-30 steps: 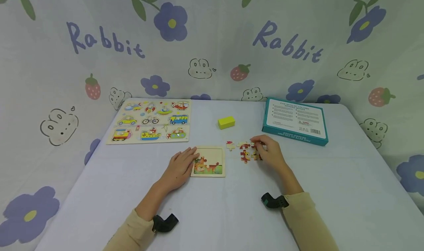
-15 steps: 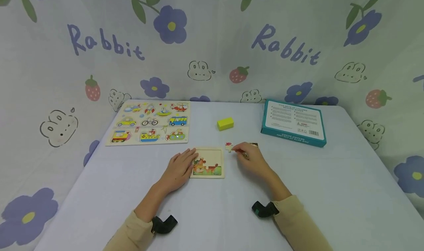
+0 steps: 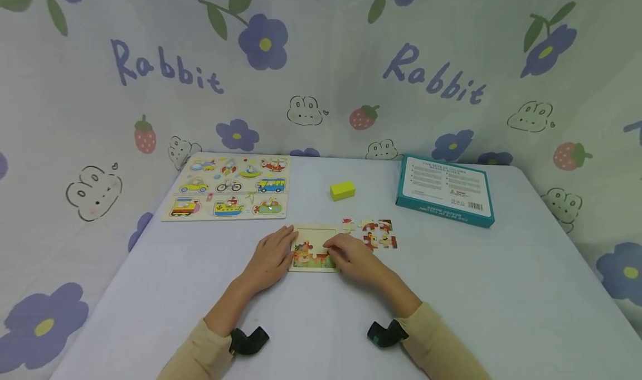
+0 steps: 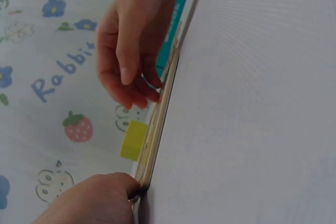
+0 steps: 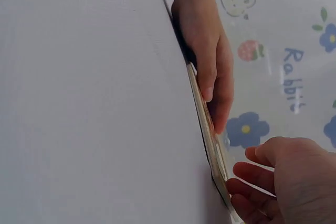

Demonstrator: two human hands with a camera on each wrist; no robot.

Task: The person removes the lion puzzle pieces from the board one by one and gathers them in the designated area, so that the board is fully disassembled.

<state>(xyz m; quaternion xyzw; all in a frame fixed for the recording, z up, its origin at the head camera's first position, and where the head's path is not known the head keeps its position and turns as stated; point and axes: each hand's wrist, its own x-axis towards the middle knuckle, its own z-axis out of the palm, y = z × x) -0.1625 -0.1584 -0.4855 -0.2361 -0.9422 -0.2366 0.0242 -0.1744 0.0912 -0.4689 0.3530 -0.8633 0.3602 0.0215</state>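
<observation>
In the head view my left hand [image 3: 269, 257] rests at the left edge of a small wooden puzzle tray [image 3: 316, 228], its fingers fairly straight along the frame. Orange and green puzzle pieces [image 3: 303, 254] lie fitted in the lower part of the tray. My right hand [image 3: 357, 256] is over the tray's right side, fingertips at the pieces. Seen in the left wrist view, the right hand [image 4: 134, 40] has loosely bent fingers, thumb apart, and no piece shows between them. Several loose puzzle pieces [image 3: 385, 224] lie just right of the tray, partly behind the right hand.
A yellow block [image 3: 343, 190] stands behind the tray. At the back left lies a vehicle puzzle board [image 3: 228, 196]. A teal box [image 3: 443, 215] with a white label sits at the back right. Behind the white table [image 3: 311, 318] hangs a patterned cloth [image 3: 321, 62].
My right hand has moved left from the loose puzzle pieces onto the tray, uncovering those pieces. My left hand has stayed at the tray's left edge.
</observation>
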